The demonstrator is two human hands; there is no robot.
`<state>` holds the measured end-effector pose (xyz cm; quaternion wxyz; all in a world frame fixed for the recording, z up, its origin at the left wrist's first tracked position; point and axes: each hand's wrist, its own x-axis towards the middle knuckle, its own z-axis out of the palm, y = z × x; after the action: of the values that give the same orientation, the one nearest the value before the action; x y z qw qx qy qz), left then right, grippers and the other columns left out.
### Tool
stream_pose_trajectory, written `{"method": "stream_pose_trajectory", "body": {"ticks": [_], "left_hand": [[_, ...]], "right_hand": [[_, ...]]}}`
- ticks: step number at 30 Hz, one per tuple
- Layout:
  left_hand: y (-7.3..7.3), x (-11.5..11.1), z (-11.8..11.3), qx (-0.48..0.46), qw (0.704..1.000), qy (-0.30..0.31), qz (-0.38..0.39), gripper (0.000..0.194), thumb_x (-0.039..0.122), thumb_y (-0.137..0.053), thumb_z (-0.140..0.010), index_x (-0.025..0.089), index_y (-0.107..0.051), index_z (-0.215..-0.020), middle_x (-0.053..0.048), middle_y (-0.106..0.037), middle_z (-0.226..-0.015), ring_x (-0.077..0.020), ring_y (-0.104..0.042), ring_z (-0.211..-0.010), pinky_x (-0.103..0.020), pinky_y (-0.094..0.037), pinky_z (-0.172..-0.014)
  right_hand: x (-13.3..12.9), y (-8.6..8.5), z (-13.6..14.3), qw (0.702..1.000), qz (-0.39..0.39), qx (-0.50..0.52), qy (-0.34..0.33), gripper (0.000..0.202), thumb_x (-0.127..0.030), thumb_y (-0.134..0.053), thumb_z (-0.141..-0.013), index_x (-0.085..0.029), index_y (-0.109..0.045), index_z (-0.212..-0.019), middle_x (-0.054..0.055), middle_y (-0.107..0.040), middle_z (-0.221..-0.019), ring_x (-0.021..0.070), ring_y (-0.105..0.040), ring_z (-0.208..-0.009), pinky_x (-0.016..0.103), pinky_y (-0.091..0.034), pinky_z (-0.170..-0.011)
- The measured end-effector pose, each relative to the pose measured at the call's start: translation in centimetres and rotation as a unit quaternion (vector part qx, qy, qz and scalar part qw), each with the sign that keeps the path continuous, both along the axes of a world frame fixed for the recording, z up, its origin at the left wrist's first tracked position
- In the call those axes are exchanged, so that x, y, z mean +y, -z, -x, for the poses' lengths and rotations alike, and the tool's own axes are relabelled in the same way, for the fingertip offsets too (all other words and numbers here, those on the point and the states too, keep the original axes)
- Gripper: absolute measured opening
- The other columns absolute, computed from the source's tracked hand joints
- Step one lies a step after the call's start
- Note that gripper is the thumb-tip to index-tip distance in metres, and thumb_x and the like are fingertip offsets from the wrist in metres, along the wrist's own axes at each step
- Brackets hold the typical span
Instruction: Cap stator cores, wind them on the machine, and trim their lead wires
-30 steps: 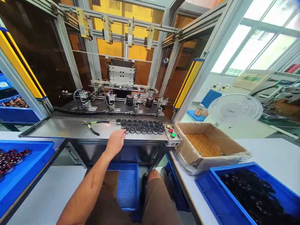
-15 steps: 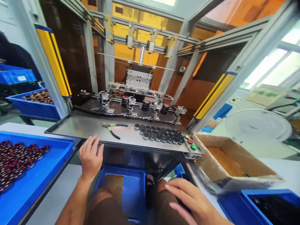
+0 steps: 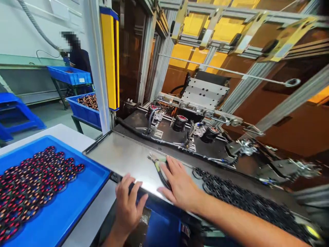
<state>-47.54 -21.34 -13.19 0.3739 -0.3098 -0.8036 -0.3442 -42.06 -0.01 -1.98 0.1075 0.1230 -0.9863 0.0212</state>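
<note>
My right hand [image 3: 180,183] reaches across the metal shelf, its fingers stretched out over the handles of a pair of nippers with green and black grips [image 3: 159,171]. Whether the palm touches the grips I cannot tell; the jaws point to the far left. Near the shelf's front edge, my left hand [image 3: 129,202] is raised with fingers apart and nothing in it. To the right of my right hand, partly behind the forearm, lie many black ring-shaped parts [image 3: 231,192] packed together on the shelf.
At left a blue tray [image 3: 84,192] holds many wound rings with red and copper tones. Behind the shelf stands a machine with a silver plate [image 3: 205,91] and black cylindrical stations [image 3: 179,125]. A yellow post [image 3: 109,58] rises at left. A person [image 3: 78,56] is in the back.
The view has turned left and moved closer to the shelf. My right hand has come up from my lap to the nippers. The left hand stays open near the shelf's edge.
</note>
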Motion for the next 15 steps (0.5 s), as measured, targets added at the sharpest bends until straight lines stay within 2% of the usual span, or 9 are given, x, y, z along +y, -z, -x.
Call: {"method": "stream_pose_trajectory", "body": {"ticks": [2,4,6,8,10,12,15], "left_hand": [[-0.1,-0.6,-0.3,-0.007,1.000,0.009,0.023,0.030,0.033,-0.054,-0.095,0.025,-0.058,-0.123,-0.016,-0.061,-0.115,-0.0351,-0.057,-0.121,-0.050,-0.047,-0.095],[-0.9,-1.5,-0.7,-0.020,0.998,0.018,0.051,0.031,0.032,-0.053,-0.095,0.025,-0.059,-0.125,-0.015,-0.064,-0.113,-0.0343,-0.060,-0.119,-0.049,-0.047,-0.094],[-2.8,-2.3,-1.0,-0.044,0.996,0.027,0.073,0.030,0.029,-0.054,-0.096,0.024,-0.060,-0.125,-0.014,-0.068,-0.111,-0.0328,-0.063,-0.115,-0.047,-0.046,-0.092],[-5.4,-2.8,-0.5,-0.083,0.992,0.033,0.088,0.028,0.024,-0.056,-0.095,0.023,-0.061,-0.123,-0.012,-0.072,-0.107,-0.0303,-0.067,-0.107,-0.045,-0.045,-0.092],[-8.3,-2.9,1.1,-0.134,0.985,0.036,0.102,0.023,0.021,-0.058,-0.095,0.022,-0.062,-0.118,-0.010,-0.074,-0.102,-0.0287,-0.069,-0.099,-0.046,-0.044,-0.091],[-10.6,-2.4,3.7,-0.183,0.973,0.045,0.135,0.018,0.022,-0.057,-0.096,0.019,-0.063,-0.112,-0.011,-0.073,-0.101,-0.0288,-0.068,-0.097,-0.047,-0.047,-0.089],[-12.4,-1.3,7.9,-0.250,0.944,0.097,0.191,0.014,0.027,-0.058,-0.096,0.018,-0.066,-0.103,-0.008,-0.070,-0.099,-0.0230,-0.067,-0.095,-0.040,-0.053,-0.085]], "right_hand": [[0.0,-0.3,-0.6,1.000,0.004,-0.029,0.004,0.071,-0.044,-0.066,-0.087,-0.012,-0.043,-0.146,0.029,-0.042,-0.149,0.0445,-0.040,-0.139,0.067,-0.039,-0.108],[0.2,-0.9,-0.9,0.998,0.023,-0.054,0.014,0.074,-0.041,-0.070,-0.084,-0.012,-0.043,-0.147,0.029,-0.042,-0.149,0.0449,-0.042,-0.137,0.067,-0.042,-0.106],[0.4,-1.6,-0.8,0.994,0.062,-0.085,0.038,0.068,-0.032,-0.068,-0.086,-0.011,-0.044,-0.145,0.030,-0.044,-0.147,0.0459,-0.044,-0.134,0.068,-0.045,-0.102],[0.7,-2.5,-0.4,0.981,0.136,-0.123,0.064,0.054,-0.018,-0.058,-0.088,-0.009,-0.049,-0.141,0.031,-0.050,-0.139,0.0454,-0.050,-0.128,0.070,-0.045,-0.098],[1.1,-3.6,0.0,0.960,0.220,-0.159,0.074,0.048,-0.011,-0.052,-0.088,-0.007,-0.053,-0.135,0.030,-0.056,-0.129,0.0424,-0.056,-0.120,0.069,-0.046,-0.097],[1.6,-5.0,-0.2,0.937,0.288,-0.186,0.072,0.047,-0.013,-0.054,-0.088,-0.007,-0.053,-0.134,0.027,-0.058,-0.124,0.0368,-0.059,-0.116,0.061,-0.049,-0.099],[2.1,-7.5,-2.3,0.899,0.370,-0.222,0.067,0.043,-0.022,-0.045,-0.097,-0.013,-0.047,-0.138,0.018,-0.065,-0.114,0.0238,-0.068,-0.099,0.042,-0.058,-0.090]]}}
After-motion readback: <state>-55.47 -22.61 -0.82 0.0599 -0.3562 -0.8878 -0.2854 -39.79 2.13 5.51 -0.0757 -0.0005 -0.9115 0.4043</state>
